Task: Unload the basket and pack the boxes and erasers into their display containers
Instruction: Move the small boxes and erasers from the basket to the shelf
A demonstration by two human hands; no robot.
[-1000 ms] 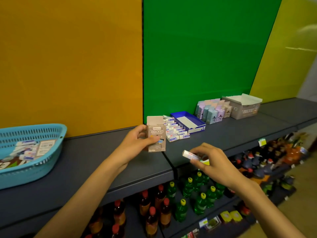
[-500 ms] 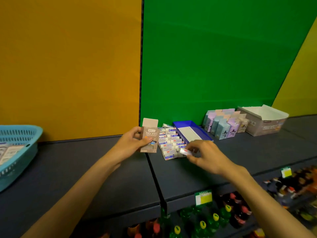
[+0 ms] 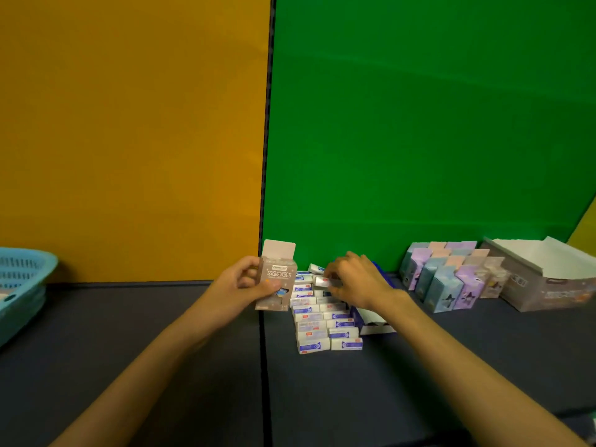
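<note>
My left hand [image 3: 240, 285] grips a small brown box [image 3: 276, 279] upright, just above the shelf near the seam. My right hand [image 3: 356, 280] pinches a white eraser [image 3: 322, 281] over the far end of a pile of white and blue erasers [image 3: 325, 321] lying in rows on the dark shelf. The blue display tray [image 3: 371, 321] sits right of the pile, mostly hidden by my right wrist. Pastel boxes [image 3: 445, 277] stand in a group further right, next to a grey cardboard display container [image 3: 548, 285]. The blue basket [image 3: 22, 285] is at the far left edge.
The dark shelf [image 3: 161, 350] runs across the view with a seam down its middle. Yellow and green panels rise behind it. A yellow panel shows at the far right.
My right hand has carried the eraser from the near end of the pile to its far end. The view has tilted up, so the lower shelves of bottles are out of sight.
</note>
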